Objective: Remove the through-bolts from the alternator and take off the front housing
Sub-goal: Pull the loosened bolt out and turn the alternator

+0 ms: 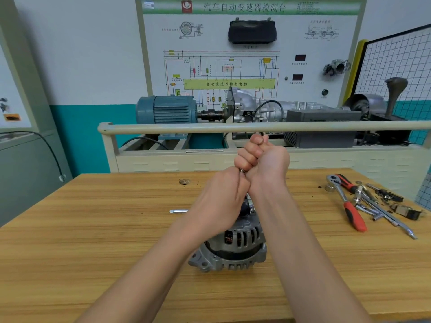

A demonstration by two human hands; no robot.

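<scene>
left hand (218, 201): fist curled round a thin metal tool handle (248, 198), ring end poking out at the knuckles, sits right over the alternator
right hand (262, 159): fist clenched, just above and touching left hand; seems to grip the top of the same handle, can't tell for sure
alternator (233, 248): on tabletop directly under both hands, grey slotted housing facing camera, top hidden by left hand
tool end: shiny bit runs down from hands to alternator top, contact point hidden
extension bar (179, 211): lies flat on tabletop, just left of left wrist
ratchets (345, 199): red-handled, with loose sockets and bars, well right of right hand
tabletop (93, 241): wood, carries everything
</scene>
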